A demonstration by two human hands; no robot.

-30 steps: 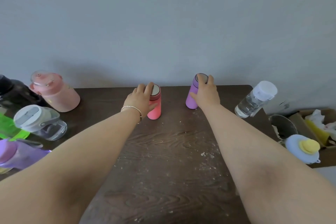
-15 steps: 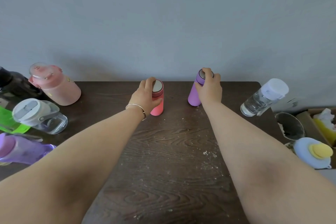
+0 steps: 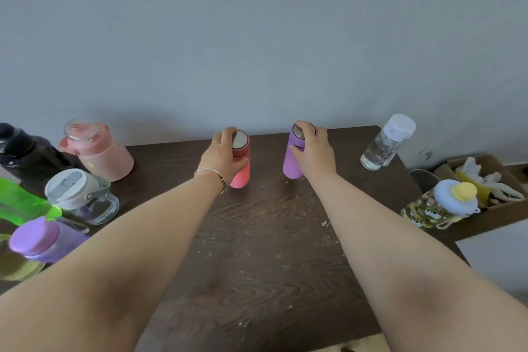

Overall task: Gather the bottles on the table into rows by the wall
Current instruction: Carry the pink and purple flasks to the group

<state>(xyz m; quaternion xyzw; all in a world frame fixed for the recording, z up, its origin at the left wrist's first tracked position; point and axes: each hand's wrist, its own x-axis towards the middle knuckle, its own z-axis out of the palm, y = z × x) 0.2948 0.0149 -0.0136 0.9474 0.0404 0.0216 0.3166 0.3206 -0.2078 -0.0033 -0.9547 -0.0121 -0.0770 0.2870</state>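
Note:
My left hand [image 3: 223, 155] is wrapped around a slim coral-pink bottle [image 3: 241, 171] standing upright near the far edge of the dark wooden table [image 3: 257, 237]. My right hand [image 3: 314, 148] grips a slim purple bottle [image 3: 292, 163], also upright, a little to the right. Both have silver caps. A clear bottle with a white cap [image 3: 384, 143] stands at the far right corner. On the left stand a big frosted pink jug [image 3: 98, 150], a black bottle [image 3: 27, 153], a clear jug with a grey lid [image 3: 81, 197], a green bottle [image 3: 23, 204] and a purple-capped bottle [image 3: 43, 238].
The grey wall [image 3: 257, 37] runs right behind the table's far edge. Off the right edge a patterned bottle with a blue and yellow lid [image 3: 440, 206] sits by a cardboard box [image 3: 500, 208] of clutter. A white surface [image 3: 497, 254] lies lower right.
Both hands have slid their bottles away from me toward the wall. The purple bottle stands closer to the far edge than a second ago; the grips are unchanged.

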